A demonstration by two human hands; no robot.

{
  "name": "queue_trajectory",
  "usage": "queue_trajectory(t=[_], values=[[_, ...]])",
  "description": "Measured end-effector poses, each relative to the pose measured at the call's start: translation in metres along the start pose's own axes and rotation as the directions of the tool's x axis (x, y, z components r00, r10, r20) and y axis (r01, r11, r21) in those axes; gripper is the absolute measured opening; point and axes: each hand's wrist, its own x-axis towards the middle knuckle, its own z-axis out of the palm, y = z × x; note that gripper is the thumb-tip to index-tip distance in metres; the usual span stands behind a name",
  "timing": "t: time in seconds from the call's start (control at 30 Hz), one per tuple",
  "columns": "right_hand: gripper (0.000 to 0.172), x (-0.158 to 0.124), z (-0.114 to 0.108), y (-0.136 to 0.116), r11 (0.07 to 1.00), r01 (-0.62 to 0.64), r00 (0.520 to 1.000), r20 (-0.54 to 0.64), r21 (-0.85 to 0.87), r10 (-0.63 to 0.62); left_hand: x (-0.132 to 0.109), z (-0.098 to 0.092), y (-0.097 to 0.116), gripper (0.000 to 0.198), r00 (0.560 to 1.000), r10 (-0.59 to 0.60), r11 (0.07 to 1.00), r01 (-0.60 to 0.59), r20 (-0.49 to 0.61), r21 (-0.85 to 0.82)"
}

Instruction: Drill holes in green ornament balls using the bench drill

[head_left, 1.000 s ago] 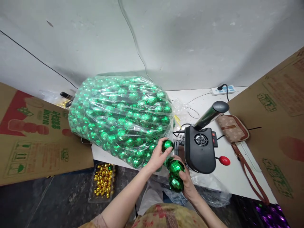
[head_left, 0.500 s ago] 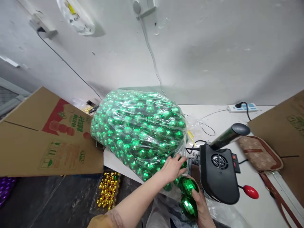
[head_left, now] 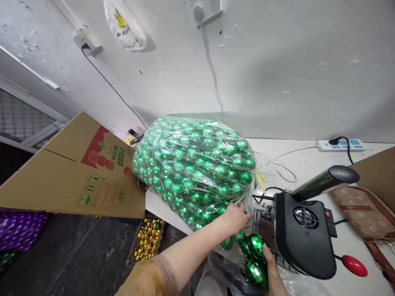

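Note:
A large clear plastic bag [head_left: 197, 164] full of shiny green faceted balls lies on its side on the white table. My left hand [head_left: 235, 218] is at the bag's lower right opening, its fingers curled over a green ball that is mostly hidden beneath them. My right hand [head_left: 273, 271] holds several bigger green mirror balls [head_left: 256, 273] just below, its thumb along their right side. More green balls hang in the opening under my left hand.
A black machine [head_left: 304, 234] with a red-knobbed lever stands to the right. Beyond it are a brown bag [head_left: 354, 209] and a power strip [head_left: 341, 145]. A cardboard box [head_left: 70, 176] stands left, above a clear tray of gold balls [head_left: 148, 238] and purple balls [head_left: 21, 230].
The view has swung left, so everything sits further right. My left fingers have curled in more over the ball. My right hand still holds the larger green balls.

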Motion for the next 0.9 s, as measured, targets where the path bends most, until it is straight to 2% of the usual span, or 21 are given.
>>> queue_trajectory(t=[0.07, 0.17, 0.23, 0.33, 0.4, 0.53, 0.7, 0.9], values=[[0.079, -0.007, -0.002, 0.002, 0.998, -0.004, 0.999, 0.049, 0.069, 0.0, -0.001, -0.002, 0.0, 0.036, 1.0, -0.017, 1.0, 0.017, -0.002, -0.01], [0.084, -0.022, 0.001, 0.0, 0.984, 0.096, 0.979, 0.165, 0.151, -0.121, -0.004, -0.003, 0.0, 0.038, 1.0, -0.025, 0.999, 0.025, -0.001, -0.027], [0.083, -0.031, 0.009, -0.009, 0.967, 0.151, 0.963, 0.188, 0.207, -0.19, -0.008, -0.005, -0.001, 0.043, 1.0, -0.026, 0.999, 0.026, 0.005, -0.033], [0.074, -0.04, 0.029, -0.03, 0.946, 0.16, 0.968, 0.142, 0.283, -0.206, -0.014, -0.007, -0.003, 0.049, 0.999, -0.029, 0.998, 0.03, 0.026, -0.053], [0.068, -0.04, 0.044, -0.042, 0.932, 0.163, 0.971, 0.113, 0.325, -0.209, -0.017, -0.007, -0.005, 0.042, 0.999, -0.04, 0.996, 0.043, 0.038, -0.083], [0.071, -0.031, 0.062, -0.049, 0.938, 0.161, 0.97, 0.126, 0.308, -0.208, -0.023, -0.001, -0.011, 0.036, 0.998, -0.064, 0.989, 0.066, 0.024, -0.135], [0.07, -0.028, 0.068, -0.044, 0.936, 0.199, 0.962, 0.123, 0.289, -0.242, -0.029, 0.005, -0.019, 0.037, 0.999, -0.039, 0.987, 0.035, -0.019, -0.159], [0.067, -0.029, 0.068, -0.054, 0.919, 0.27, 0.95, 0.075, 0.286, -0.303, -0.032, 0.005, -0.023, 0.033, 0.999, -0.036, 0.98, 0.03, -0.029, -0.195]])
